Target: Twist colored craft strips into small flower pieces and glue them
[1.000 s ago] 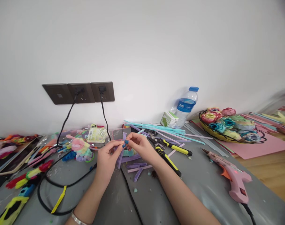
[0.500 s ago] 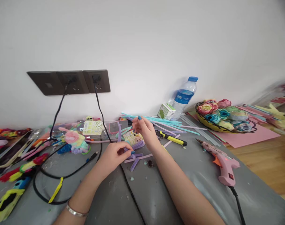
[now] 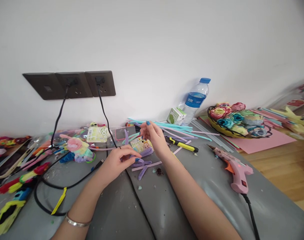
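Observation:
My left hand (image 3: 120, 160) is curled over bent purple pipe cleaners (image 3: 143, 174). Its thumb and fingertips close at their loops, and one upright strand (image 3: 126, 137) rises just behind the knuckles. Higher and to the right, my right hand (image 3: 152, 135) has its fingers pinched together. A purple pipe cleaner end (image 3: 136, 124) sticks out to the left of those fingertips; most of the strand is hidden. Behind both hands lie a printed card (image 3: 141, 144) and a bundle of light blue pipe cleaners (image 3: 177, 127).
A yellow and black utility knife (image 3: 183, 145) lies right of my right wrist. Farther right are a pink glue gun (image 3: 238, 168) and a basket (image 3: 225, 132) of fabric-like flowers. A water bottle (image 3: 195, 100) leans on the wall. Black cables (image 3: 139, 200) cross the grey table.
The view has shifted slightly, moving the scene a little left and up. Both hands keep nearly the same pose, with my left fingers slightly closer to the purple loops.

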Available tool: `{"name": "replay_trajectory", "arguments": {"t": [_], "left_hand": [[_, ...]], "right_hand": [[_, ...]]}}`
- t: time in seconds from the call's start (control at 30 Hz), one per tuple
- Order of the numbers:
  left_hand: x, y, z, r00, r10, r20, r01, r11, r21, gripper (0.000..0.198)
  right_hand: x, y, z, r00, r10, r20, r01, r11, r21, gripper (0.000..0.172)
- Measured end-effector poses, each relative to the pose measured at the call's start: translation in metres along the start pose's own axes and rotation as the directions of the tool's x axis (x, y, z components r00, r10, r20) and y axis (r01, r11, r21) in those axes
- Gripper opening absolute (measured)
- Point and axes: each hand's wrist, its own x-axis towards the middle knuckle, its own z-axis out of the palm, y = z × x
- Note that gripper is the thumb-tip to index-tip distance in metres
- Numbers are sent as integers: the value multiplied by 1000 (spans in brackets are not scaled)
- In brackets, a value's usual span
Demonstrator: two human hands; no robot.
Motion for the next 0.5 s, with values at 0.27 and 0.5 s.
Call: {"name": "replay_trajectory", "arguments": {"t": [0.27,0.5], "left_hand": [[-1,1,1,996,-24,-81,15,994,-108,6],[0,0,-3,988,-3,-156,-15,993,-115,10]], "right_hand": [[0,-1,0,1000,7,3,-7,1000,-29,45],[1,4,-2,994,-46,100,62,986,-157,31]]}}
